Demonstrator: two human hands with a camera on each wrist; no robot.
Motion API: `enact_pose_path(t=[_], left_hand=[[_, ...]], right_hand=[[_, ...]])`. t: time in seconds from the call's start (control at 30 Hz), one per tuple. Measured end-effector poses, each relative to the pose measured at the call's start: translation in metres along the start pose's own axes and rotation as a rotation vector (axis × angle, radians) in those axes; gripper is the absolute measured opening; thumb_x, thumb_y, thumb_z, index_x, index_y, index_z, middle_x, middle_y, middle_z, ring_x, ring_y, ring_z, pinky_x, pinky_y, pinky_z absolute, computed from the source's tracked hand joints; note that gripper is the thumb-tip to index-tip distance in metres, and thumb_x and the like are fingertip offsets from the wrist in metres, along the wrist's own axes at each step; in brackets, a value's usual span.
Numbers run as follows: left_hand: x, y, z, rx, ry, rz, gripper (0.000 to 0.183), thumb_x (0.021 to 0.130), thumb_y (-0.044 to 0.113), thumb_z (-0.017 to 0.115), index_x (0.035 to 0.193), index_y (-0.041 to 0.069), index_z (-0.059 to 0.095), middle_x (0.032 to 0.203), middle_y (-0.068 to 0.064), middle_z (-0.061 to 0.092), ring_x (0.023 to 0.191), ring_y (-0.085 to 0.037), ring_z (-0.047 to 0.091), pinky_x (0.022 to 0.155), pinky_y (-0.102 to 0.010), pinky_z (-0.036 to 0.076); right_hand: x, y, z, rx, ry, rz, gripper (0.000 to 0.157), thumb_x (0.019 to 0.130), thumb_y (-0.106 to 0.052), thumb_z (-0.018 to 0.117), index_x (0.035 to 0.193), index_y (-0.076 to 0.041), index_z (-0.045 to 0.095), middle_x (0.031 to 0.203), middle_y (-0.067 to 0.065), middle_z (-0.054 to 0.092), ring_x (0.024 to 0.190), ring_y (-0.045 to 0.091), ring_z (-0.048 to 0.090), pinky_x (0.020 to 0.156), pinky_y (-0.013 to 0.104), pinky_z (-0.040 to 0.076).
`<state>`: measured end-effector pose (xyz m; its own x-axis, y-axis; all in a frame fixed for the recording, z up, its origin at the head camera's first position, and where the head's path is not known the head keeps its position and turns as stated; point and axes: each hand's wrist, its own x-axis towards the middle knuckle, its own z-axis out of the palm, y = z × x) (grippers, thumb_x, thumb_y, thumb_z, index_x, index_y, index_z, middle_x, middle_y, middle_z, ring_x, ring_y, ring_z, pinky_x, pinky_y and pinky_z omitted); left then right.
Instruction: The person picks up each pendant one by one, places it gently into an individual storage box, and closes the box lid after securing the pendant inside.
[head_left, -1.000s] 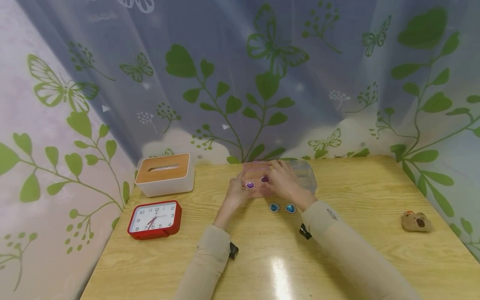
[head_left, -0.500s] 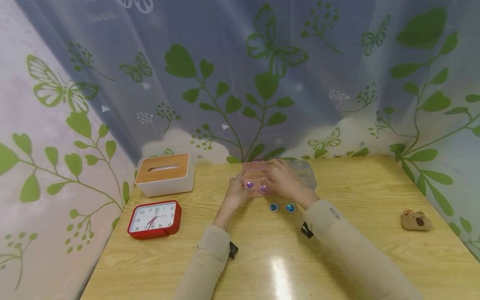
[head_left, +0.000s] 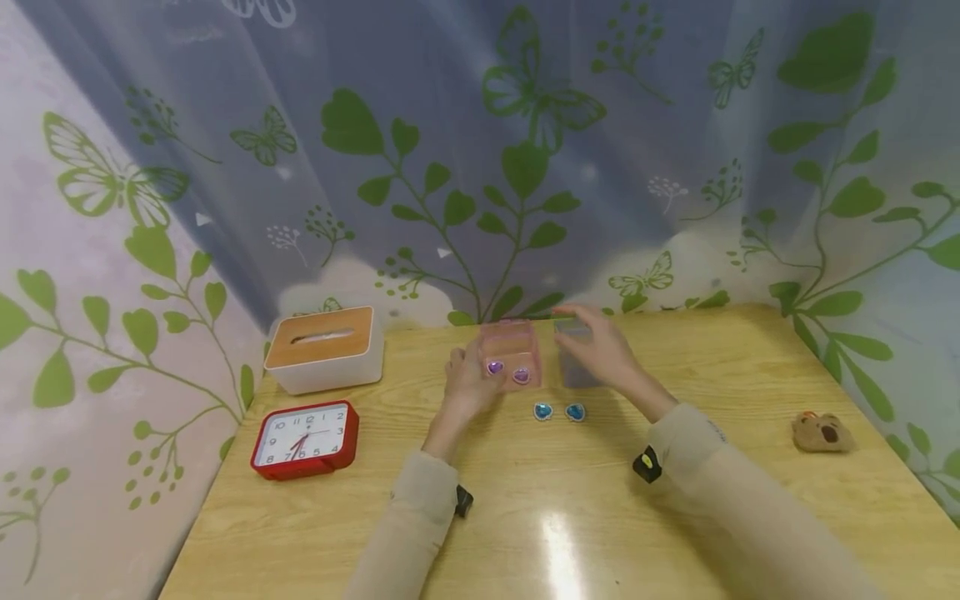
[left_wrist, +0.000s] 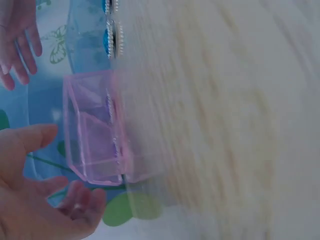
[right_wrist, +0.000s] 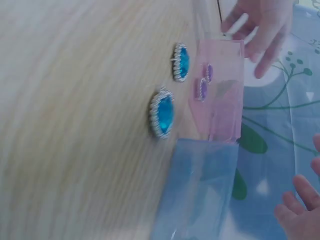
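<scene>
Right hand, head view: shifted off pink box (head_left: 510, 340) since half a second ago; right hand (head_left: 606, 357) now over blue box (head_left: 577, 375), fingers spread, nothing held; contact can't tell.
Left hand, head view: left hand (head_left: 468, 385) just beside pink box at its 8 o'clock; grip can't tell from here.
Gems, head view: purple gems (head_left: 495, 367) within pink box outline, 6 o'clock side, compartment can't tell; blue gems (head_left: 575, 412) on table (head_left: 495, 517), 4–5 o'clock of pink box.
Around pink box, head view: blue box at 3, tissue box (head_left: 326, 350) at 9, red alarm clock (head_left: 306, 439) at 8, plush toy (head_left: 821, 432) at 3–4.
Left wrist view: left hand at 8 o'clock, fingers loosely bent, holding nothing; pink box at 9; right hand at 10, fingers extended; blue gems at 11.
Right wrist view: right hand at 4 o'clock, fingers relaxed, gripping nothing; blue box at 5; pink box at 2.
</scene>
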<state>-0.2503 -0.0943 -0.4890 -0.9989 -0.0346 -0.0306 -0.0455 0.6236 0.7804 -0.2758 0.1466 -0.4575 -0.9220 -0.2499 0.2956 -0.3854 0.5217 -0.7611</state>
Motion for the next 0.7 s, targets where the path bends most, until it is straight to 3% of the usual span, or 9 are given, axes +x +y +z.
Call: enact_pose_path(t=[0.1,0.2,0.33,0.4,0.5,0.6,0.7], left_hand=[[-0.002,0.005,0.000,0.008,0.062,0.110,0.067,0.097,0.016,0.073,0.157,0.008,0.044,0.135,-0.021,0.050,0.125,-0.036,0.050,0.103,-0.051,0.053],[-0.005,0.011,0.000,-0.026,0.081,0.279,0.044,0.098,0.008,0.070,0.140,0.004,0.057,0.117,-0.016,0.058,0.106,-0.028,0.057,0.089,-0.038,0.056],[-0.009,0.020,0.005,-0.034,-0.003,0.509,0.015,0.100,0.002,0.065,0.115,0.002,0.066,0.094,-0.009,0.061,0.084,-0.015,0.056,0.072,-0.020,0.049],[-0.012,0.025,0.010,-0.002,-0.059,0.576,0.009,0.101,0.003,0.065,0.110,0.002,0.068,0.092,-0.007,0.065,0.082,-0.012,0.058,0.071,-0.014,0.049],[-0.019,0.033,0.018,0.111,-0.128,0.613,0.011,0.103,0.005,0.065,0.112,0.002,0.069,0.096,-0.008,0.070,0.085,-0.015,0.064,0.074,-0.017,0.053],[-0.025,0.043,0.025,0.302,-0.196,0.584,0.018,0.104,0.014,0.066,0.121,0.008,0.070,0.108,-0.005,0.073,0.098,-0.016,0.068,0.083,-0.022,0.058],[-0.027,0.048,0.034,0.450,-0.257,0.597,0.024,0.103,0.021,0.069,0.125,0.012,0.070,0.119,-0.003,0.074,0.108,-0.017,0.071,0.090,-0.025,0.060]], right_hand=[[-0.006,0.006,-0.008,0.092,0.038,0.047,0.053,0.102,-0.016,0.069,0.150,-0.004,0.053,0.158,0.018,0.052,0.150,0.040,0.045,0.129,0.059,0.032],[-0.011,0.011,-0.015,0.134,0.087,0.098,0.054,0.101,-0.017,0.071,0.151,-0.005,0.054,0.160,0.018,0.050,0.152,0.040,0.042,0.130,0.060,0.030],[-0.018,0.014,-0.025,0.186,0.099,0.172,0.054,0.101,-0.015,0.071,0.151,-0.004,0.053,0.166,0.019,0.039,0.157,0.041,0.032,0.130,0.065,0.025],[-0.022,0.017,-0.028,0.229,0.094,0.198,0.056,0.102,-0.014,0.070,0.154,-0.004,0.051,0.171,0.018,0.031,0.160,0.042,0.025,0.131,0.067,0.021],[-0.026,0.022,-0.030,0.296,0.083,0.249,0.059,0.103,-0.015,0.069,0.156,-0.005,0.047,0.175,0.017,0.023,0.162,0.046,0.020,0.130,0.070,0.019],[-0.030,0.028,-0.029,0.329,0.087,0.292,0.059,0.103,-0.016,0.069,0.157,-0.005,0.047,0.174,0.017,0.026,0.159,0.049,0.025,0.129,0.069,0.025],[-0.034,0.031,-0.027,0.349,0.080,0.318,0.060,0.103,-0.016,0.069,0.157,-0.003,0.045,0.173,0.018,0.030,0.158,0.049,0.027,0.129,0.065,0.028]])
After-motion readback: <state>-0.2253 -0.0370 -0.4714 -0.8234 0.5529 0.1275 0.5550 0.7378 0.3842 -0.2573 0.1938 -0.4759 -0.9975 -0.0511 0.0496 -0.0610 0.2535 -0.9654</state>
